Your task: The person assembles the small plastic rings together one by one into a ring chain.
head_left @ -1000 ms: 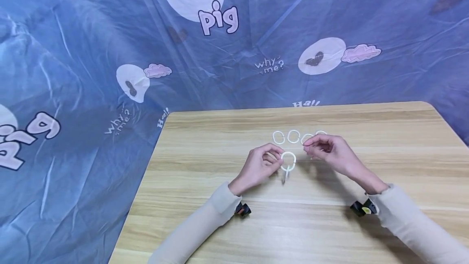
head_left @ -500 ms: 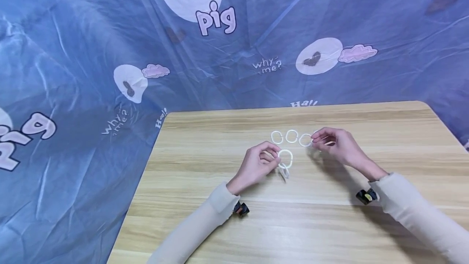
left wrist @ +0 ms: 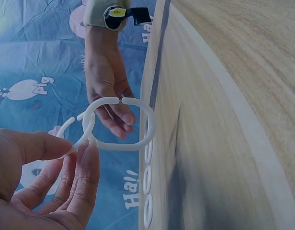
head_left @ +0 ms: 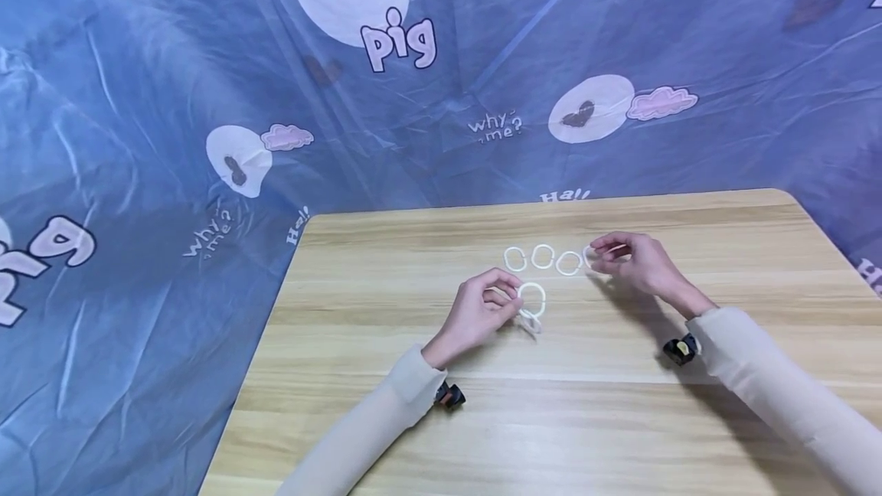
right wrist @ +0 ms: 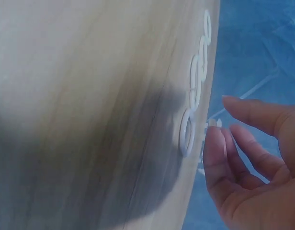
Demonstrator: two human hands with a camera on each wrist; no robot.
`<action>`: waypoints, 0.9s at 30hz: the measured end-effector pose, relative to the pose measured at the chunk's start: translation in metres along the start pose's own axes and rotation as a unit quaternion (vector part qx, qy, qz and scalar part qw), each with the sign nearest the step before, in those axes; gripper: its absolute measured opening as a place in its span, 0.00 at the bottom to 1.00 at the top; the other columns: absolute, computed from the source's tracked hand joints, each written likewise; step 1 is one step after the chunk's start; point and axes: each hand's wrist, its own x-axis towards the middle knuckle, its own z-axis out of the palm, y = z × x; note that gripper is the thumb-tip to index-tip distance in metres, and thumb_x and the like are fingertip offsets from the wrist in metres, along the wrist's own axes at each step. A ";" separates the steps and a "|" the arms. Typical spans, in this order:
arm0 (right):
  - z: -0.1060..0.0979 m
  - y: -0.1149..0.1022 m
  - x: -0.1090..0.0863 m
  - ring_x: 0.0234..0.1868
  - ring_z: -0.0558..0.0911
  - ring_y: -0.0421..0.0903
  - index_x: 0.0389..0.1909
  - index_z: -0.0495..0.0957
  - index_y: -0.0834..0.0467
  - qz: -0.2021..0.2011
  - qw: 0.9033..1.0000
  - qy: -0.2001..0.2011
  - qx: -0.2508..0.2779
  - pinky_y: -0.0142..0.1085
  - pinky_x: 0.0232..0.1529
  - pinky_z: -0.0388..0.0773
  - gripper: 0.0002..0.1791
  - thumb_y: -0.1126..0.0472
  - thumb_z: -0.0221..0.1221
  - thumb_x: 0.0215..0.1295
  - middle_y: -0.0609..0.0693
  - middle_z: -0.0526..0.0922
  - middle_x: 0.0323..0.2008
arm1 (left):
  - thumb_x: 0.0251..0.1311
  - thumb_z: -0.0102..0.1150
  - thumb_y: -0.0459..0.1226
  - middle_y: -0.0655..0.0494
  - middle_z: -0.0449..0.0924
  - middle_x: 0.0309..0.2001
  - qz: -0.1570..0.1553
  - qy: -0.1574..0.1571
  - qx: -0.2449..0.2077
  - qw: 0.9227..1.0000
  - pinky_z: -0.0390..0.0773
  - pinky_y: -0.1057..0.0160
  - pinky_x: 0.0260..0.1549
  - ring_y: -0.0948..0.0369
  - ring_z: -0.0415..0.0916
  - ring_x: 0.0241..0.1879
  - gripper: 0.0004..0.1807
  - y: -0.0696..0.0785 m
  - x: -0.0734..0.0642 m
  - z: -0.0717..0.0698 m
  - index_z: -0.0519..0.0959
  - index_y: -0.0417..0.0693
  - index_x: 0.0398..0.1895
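My left hand (head_left: 478, 311) pinches a white plastic ring-shaped link (left wrist: 88, 125) between thumb and fingers, above the table. A second white link (left wrist: 153, 123) hangs from it, hooked through, with a small gap in its side. Past them, several like links lie in a row on the table. My right hand (head_left: 637, 262) hovers at the right end of that row, beside the rightmost link (right wrist: 182, 136). In the right wrist view its thumb and fingers stand apart with nothing between them. The hand hides part of that link in the head view.
The wood-grain table (head_left: 386, 266) ends at the back against a blue printed cloth (head_left: 413, 144). The other links in the row include a leftmost one (head_left: 506, 259). Dark cameras sit on the left wrist (head_left: 450, 396) and the right wrist (head_left: 681, 349).
My right hand has moved right and farther back, from over the row's third link to the rightmost one. The left hand keeps its grip, while the hanging link has swung a little.
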 end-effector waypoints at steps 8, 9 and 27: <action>0.000 0.006 0.011 0.57 0.83 0.67 0.64 0.76 0.65 0.020 1.000 -0.006 -0.017 0.58 0.60 0.82 0.31 0.60 0.72 0.62 0.70 0.83 0.57 | 0.65 0.66 0.27 0.41 0.84 0.44 0.003 -0.010 -0.003 1.000 0.89 0.70 0.39 0.68 0.84 0.34 0.13 -0.001 -0.002 0.000 0.81 0.34 0.52; 0.000 0.007 0.012 0.57 0.83 0.67 0.65 0.75 0.65 0.025 1.000 -0.010 -0.016 0.60 0.62 0.80 0.32 0.60 0.73 0.62 0.71 0.82 0.57 | 0.65 0.66 0.27 0.41 0.84 0.44 0.002 -0.012 -0.004 1.000 0.89 0.70 0.39 0.68 0.84 0.34 0.14 -0.001 -0.002 0.001 0.81 0.34 0.52; 0.007 0.019 0.025 0.45 0.83 0.56 0.57 0.80 0.68 0.005 0.996 0.001 -0.094 0.40 0.47 0.78 0.32 0.53 0.77 0.57 0.65 0.85 0.45 | 0.65 0.66 0.27 0.37 0.84 0.45 0.002 -0.011 -0.007 1.000 0.88 0.73 0.37 0.54 0.87 0.38 0.13 -0.002 -0.004 0.000 0.81 0.35 0.52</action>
